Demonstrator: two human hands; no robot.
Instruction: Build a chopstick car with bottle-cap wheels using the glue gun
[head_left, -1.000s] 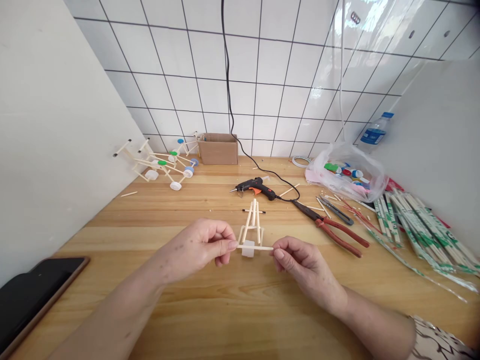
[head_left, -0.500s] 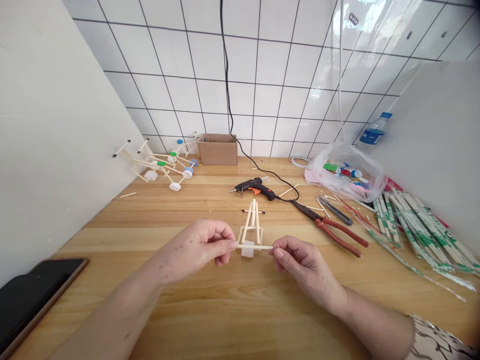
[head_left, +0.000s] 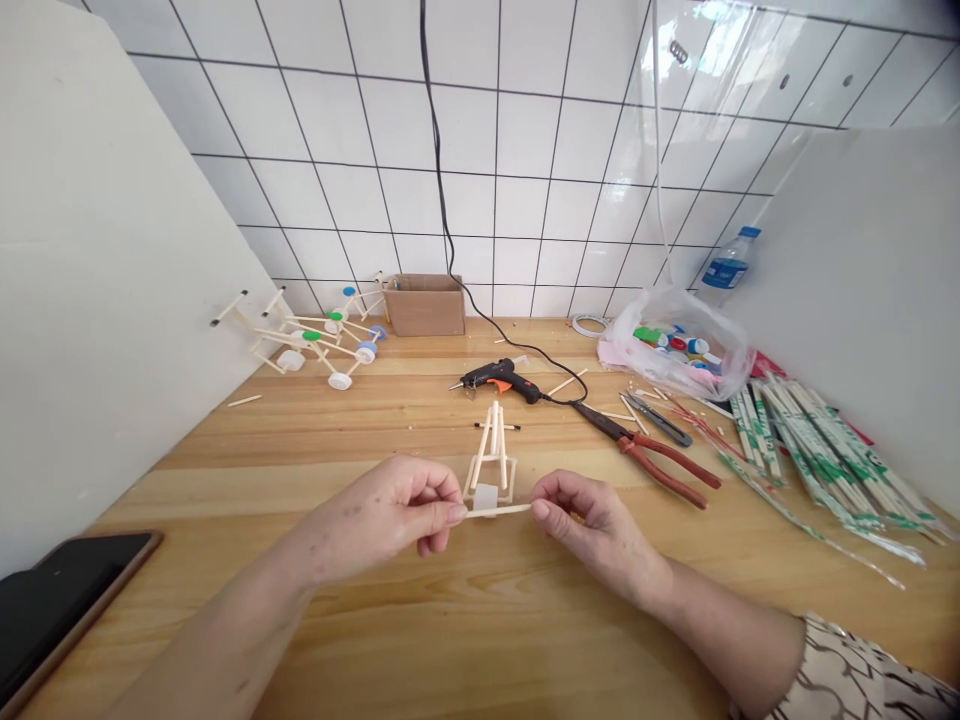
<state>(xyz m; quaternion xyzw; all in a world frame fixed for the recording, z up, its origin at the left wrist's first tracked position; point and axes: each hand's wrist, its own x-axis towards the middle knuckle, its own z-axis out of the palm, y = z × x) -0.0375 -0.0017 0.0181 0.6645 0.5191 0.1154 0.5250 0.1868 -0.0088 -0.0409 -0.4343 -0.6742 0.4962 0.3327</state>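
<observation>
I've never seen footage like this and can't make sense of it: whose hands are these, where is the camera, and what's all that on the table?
The camera sits on a person's head, looking down at their own bare hands. The left hand and right hand each pinch one end of a thin stick on a small stick frame with a white cap. On the wooden table lie a glue gun, red pliers, wrapped chopsticks, a bag of bottle caps and finished stick models.

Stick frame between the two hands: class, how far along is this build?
Done: the stick frame is joined and one white cap sits at its near end. In hand: the left hand and right hand pinch the cross stick by its ends. Left: unlike the finished models, no other caps show.
</observation>
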